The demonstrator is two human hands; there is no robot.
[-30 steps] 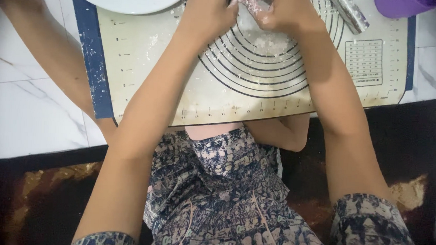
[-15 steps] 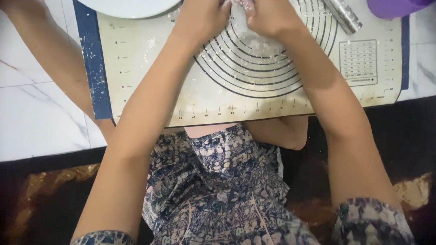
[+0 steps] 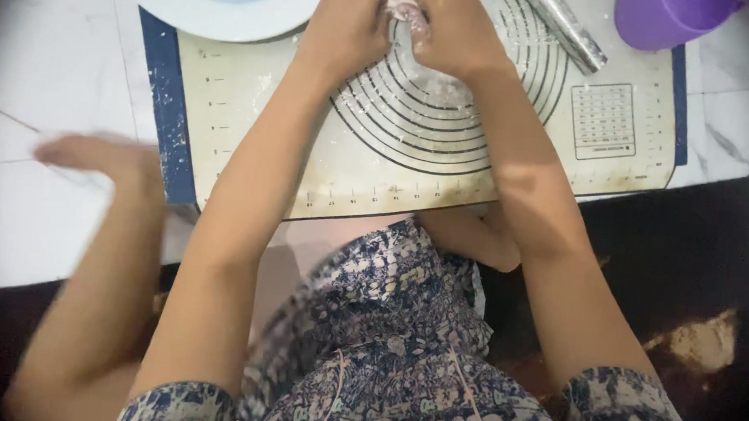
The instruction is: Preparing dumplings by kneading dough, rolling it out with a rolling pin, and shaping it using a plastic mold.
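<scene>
Pressing together at 12 o'clock, the left hand (image 3: 348, 27) and right hand (image 3: 455, 31) close around a dough lump (image 3: 405, 6), squeezed between them to shape it above the floured mat (image 3: 252, 140). Plate (image 3: 223, 18) lies at 11, cup (image 3: 659, 19) at 1.

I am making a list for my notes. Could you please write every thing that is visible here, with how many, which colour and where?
beige silicone baking mat with blue border and printed circles: 1, on the white tiled floor
small pale lump of dough: 1, whitish, pressed between both hands over the mat's circles
white round plate: 1, top edge, overlapping the mat
metal rolling pin: 1, silvery, floured, mat's upper right
purple plastic cup: 1, top right corner
dark rug: 1, black and brown, under the person
patterned blue garment: 1, on the lap
left hand: 1, on the dough
right hand: 1, on the dough
</scene>
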